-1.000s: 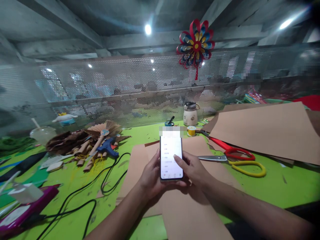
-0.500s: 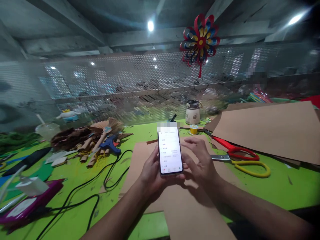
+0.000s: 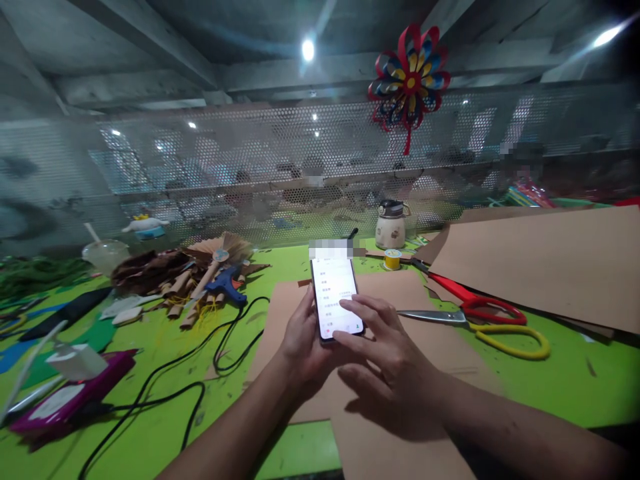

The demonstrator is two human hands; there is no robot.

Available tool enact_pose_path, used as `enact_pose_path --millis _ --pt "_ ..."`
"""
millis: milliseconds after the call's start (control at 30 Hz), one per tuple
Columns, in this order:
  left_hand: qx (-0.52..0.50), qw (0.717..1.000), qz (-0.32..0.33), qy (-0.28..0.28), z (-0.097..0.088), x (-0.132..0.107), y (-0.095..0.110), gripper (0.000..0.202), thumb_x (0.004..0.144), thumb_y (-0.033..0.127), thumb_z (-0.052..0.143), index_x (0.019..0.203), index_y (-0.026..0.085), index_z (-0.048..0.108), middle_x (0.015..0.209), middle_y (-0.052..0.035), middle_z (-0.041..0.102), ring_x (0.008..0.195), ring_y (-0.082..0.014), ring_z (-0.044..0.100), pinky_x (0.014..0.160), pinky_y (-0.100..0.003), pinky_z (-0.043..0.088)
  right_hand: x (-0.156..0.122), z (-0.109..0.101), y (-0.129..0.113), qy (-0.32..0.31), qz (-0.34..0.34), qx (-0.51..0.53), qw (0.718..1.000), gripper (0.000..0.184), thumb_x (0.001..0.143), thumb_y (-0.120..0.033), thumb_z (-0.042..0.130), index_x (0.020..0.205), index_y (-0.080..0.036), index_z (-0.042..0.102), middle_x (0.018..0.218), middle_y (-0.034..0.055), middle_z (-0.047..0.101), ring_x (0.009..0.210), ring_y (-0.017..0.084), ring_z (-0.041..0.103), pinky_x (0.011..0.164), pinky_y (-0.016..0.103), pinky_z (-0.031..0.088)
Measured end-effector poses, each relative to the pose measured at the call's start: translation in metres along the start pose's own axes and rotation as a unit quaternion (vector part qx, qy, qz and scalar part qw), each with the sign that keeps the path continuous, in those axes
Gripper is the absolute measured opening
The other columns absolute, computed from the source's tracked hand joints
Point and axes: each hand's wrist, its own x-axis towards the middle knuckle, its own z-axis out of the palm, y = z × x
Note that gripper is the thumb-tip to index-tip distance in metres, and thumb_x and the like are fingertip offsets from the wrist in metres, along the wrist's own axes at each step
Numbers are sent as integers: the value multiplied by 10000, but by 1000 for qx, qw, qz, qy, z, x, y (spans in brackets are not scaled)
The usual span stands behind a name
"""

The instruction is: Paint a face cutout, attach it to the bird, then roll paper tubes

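A smartphone (image 3: 334, 293) with a lit white screen showing a list rests in my left hand (image 3: 303, 340), thumb along its left edge. My right hand (image 3: 393, 353) hovers over the lower right of the screen, fingers apart and holding nothing; whether a fingertip touches the glass I cannot tell. Brown kraft paper sheets (image 3: 400, 427) lie beneath both hands. Beside my right hand are large scissors (image 3: 493, 313) with one red and one yellow handle, blades pointing left.
On the green table (image 3: 300, 453), a blue glue gun (image 3: 227, 285) with black cable and a purple power strip (image 3: 75, 400) lie left. A yellow tape roll (image 3: 393, 260) and a bottle (image 3: 391, 227) stand behind. Large brown sheets (image 3: 545, 267) are stacked right. A perforated screen (image 3: 240, 167) closes the back.
My right hand has moved left from beside the phone to over its lower screen. The left hand keeps its hold. The view has shifted slightly.
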Motion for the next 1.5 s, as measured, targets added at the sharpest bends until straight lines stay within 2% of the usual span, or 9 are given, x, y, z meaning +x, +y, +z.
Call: enact_pose_path --millis 267,567,833,1067,1267,1500 --pt "-9 999 -11 -35 -5 1 0 544 948 506 376 1235 92 581 1060 -178 680 1009 -307 642 904 -458 474 -1 2 -2 -3 -5 -12 1000 260 857 -285 579 1090 -197 655 1403 129 434 1311 331 331 1036 548 328" --pt "-4 1000 -21 -12 3 -2 0 586 951 523 347 1253 71 567 1083 -188 671 1020 -305 635 932 -455 460 -4 5 -2 -14 -3 -23 1000 320 882 -335 562 1179 -225 610 1446 115 410 1350 327 295 1036 552 284" --pt "4 999 -24 -49 -2 0 0 569 954 502 369 1286 74 545 1092 -183 669 1024 -296 636 933 -439 464 -3 5 -3 -32 1 -33 999 354 893 -371 549 1215 -230 589 1455 120 405 1366 325 273 1043 561 269" --pt "1 1000 -15 -2 4 -1 -2 556 951 476 398 1325 81 512 1090 -176 673 1005 -288 648 951 -423 454 -2 5 -3 -55 3 -58 997 411 904 -402 530 1270 -216 556 1489 126 370 1396 335 226 1062 589 230" --pt "-5 999 -25 -27 -2 0 -2 545 948 476 410 1318 93 523 1086 -168 678 1011 -282 646 942 -416 462 -1 4 -5 -56 2 -64 996 428 898 -424 534 1269 -212 557 1484 137 382 1395 341 230 1047 603 252" --pt "9 1000 -21 -16 3 -2 -2 545 946 480 407 1270 70 560 1041 -175 690 989 -287 656 929 -418 475 -1 4 -6 -59 11 -62 996 417 888 -415 551 1256 -220 560 1498 127 362 1400 336 223 1055 608 256"
